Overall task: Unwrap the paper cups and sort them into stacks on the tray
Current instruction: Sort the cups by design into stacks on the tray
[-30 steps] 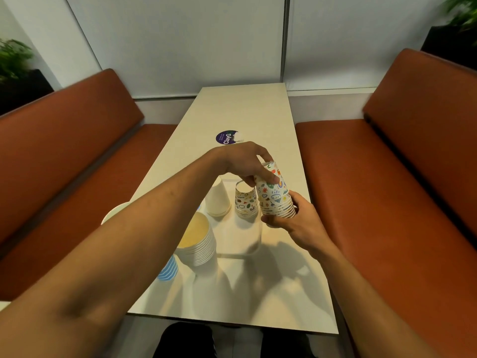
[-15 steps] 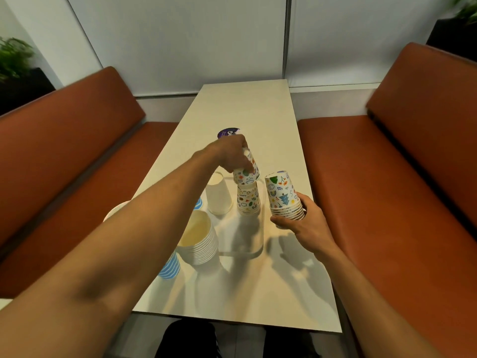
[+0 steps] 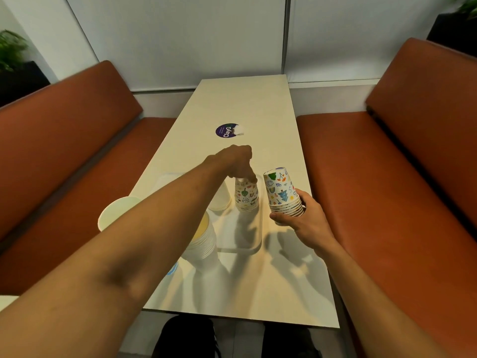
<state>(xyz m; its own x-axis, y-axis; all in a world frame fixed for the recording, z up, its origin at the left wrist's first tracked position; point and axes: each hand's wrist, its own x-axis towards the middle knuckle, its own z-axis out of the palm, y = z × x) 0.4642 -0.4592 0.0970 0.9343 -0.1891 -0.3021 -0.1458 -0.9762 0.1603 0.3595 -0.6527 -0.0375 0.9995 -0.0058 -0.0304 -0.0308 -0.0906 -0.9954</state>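
Cups (image 3: 281,188) are thin printed paper, so judged light, stiff at the rolled rim and easily crushed at mid-wall; nested ones are likely to cling; best hold is round the rims of a stack, or a light pinch at the base of a single cup. Finish: white ground with small coloured motifs (trees, flowers, squiggles); all mouth-down. No wrap shows on them.

Location: one stack (image 3: 246,197) stands on the tray (image 3: 254,245), at its far right; a second, the held stack (image 3: 285,202), is in the air just right of the tray, tilted a little.

Left hand (image 3: 236,162): reaches over the tray, fingers curled down, fingertips (image 3: 251,179) pinching the top cup of the tray stack. Right hand (image 3: 302,219): fingers and thumb wrapped round the rims of the held stack from below.

Also on the tray: a white stack (image 3: 220,198) just left of the printed one. A yellow-lined stack (image 3: 204,239) stands mouth-up at the tray's near left; what lies under the forearm there, possibly a blue-striped cup, is mostly hidden. Table (image 3: 258,99) carries a round sticker (image 3: 226,131) farther off.
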